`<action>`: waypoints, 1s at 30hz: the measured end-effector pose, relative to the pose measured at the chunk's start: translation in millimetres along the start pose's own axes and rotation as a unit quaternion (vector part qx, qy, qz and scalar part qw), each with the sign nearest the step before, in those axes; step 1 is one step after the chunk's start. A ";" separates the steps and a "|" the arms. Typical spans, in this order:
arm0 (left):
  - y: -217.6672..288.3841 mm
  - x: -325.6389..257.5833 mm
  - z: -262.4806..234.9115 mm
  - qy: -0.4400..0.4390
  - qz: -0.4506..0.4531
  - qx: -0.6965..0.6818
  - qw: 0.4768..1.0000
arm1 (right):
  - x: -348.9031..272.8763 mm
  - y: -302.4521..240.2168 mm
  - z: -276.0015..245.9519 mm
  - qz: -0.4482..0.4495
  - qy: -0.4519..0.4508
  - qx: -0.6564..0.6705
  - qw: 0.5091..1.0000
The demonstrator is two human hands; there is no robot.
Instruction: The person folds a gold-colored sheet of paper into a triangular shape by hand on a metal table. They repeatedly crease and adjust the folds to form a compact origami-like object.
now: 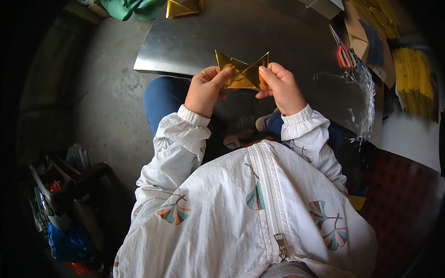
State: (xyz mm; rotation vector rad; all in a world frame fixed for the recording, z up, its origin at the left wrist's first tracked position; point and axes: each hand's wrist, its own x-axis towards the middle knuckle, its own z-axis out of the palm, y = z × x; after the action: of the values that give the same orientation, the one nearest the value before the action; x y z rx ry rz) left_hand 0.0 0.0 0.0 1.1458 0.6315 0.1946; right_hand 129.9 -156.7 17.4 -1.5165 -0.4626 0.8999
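You hold one folded gold paper piece [241,74] above the near edge of the metal tabletop [194,41], left hand [206,90] and right hand [280,88] both pinching it. Another gold piece [183,8] lies far. One pair of red-handled scissors [344,53] sits right, beside yellow paper stacks [412,78].

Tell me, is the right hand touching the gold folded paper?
Touching. The head view shows the right hand pinching the gold folded paper at its right point.
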 end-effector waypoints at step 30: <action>-1.9 -14.0 24.6 -0.088 0.079 -0.053 0.992 | -33.9 -4.4 -17.5 -0.064 -0.031 -0.001 0.997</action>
State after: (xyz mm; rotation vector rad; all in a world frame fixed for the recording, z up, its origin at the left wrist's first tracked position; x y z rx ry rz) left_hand 2.1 -26.5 9.9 1.0963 0.3707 0.2571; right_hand 123.2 -192.5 29.7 -1.4462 -0.5987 0.8471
